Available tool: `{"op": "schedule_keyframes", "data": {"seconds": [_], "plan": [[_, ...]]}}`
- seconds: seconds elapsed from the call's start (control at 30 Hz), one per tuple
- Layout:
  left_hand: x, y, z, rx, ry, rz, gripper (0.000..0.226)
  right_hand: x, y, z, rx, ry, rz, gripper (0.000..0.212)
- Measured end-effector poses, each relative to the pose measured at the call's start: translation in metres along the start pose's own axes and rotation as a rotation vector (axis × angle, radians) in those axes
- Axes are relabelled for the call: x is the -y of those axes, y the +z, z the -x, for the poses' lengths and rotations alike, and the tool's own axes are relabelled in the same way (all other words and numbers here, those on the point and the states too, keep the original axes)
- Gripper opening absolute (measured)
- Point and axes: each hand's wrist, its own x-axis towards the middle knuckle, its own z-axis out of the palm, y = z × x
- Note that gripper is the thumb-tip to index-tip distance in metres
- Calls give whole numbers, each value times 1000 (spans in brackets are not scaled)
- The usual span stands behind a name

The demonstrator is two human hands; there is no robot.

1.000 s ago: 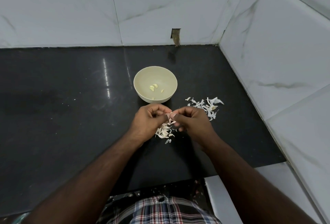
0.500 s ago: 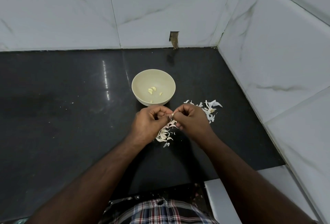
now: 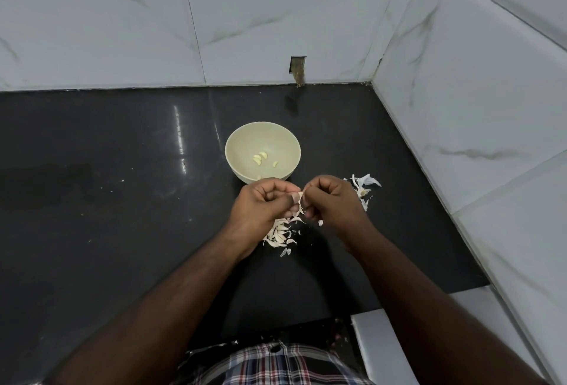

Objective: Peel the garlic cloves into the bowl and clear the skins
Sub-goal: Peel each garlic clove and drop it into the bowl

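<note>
**Both hands pinch one clove just in front of the bowl**

Since half a second ago your hands have hardly shifted: they remain knuckle to knuckle above the counter, and the bowl, piles and scraps lie where they did.

Nearest you, a checked shirt [image 3: 276, 363] shows at the bottom edge, with both bare forearms reaching forward over the black counter [image 3: 107, 216]. Beneath your wrists lies a pile of skins [image 3: 280, 232], partly hidden by your left hand [image 3: 260, 203].

Your left hand is curled, thumb and fingertips pinching a garlic clove [image 3: 300, 196]. Your right hand [image 3: 333, 203] is curled too, its fingertips meeting the same clove from the other side, so the clove sits exactly between the two hands, raised above the skins.

Just beyond your right hand a second heap of skins [image 3: 363, 188] lies on the counter, partly hidden by the knuckles.

Just past your hands stands the cream bowl [image 3: 239, 142], holding a few peeled cloves [image 3: 260, 158] at its bottom. Behind it rise the marbled wall tiles [image 3: 122, 16].
</note>
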Motion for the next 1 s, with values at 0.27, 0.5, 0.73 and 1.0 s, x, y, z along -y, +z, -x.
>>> {"op": "schedule_keyframes", "data": {"seconds": [0.27, 0.5, 0.73, 1.0], "plan": [[-3, 0, 2, 37, -162, 159, 8, -19, -38, -10, -114, 37, 450, 26], [-5, -2, 1, 71, -279, 202, 8, -4, -31, 4, 27, -183, 395, 23], [-4, -6, 0, 89, -294, 228, 11, 0, -18, 6, 53, -244, 469, 10], [-2, -5, 1, 31, -93, 47, 6, -3, -3, 6, -11, -216, 459, 20]]}}
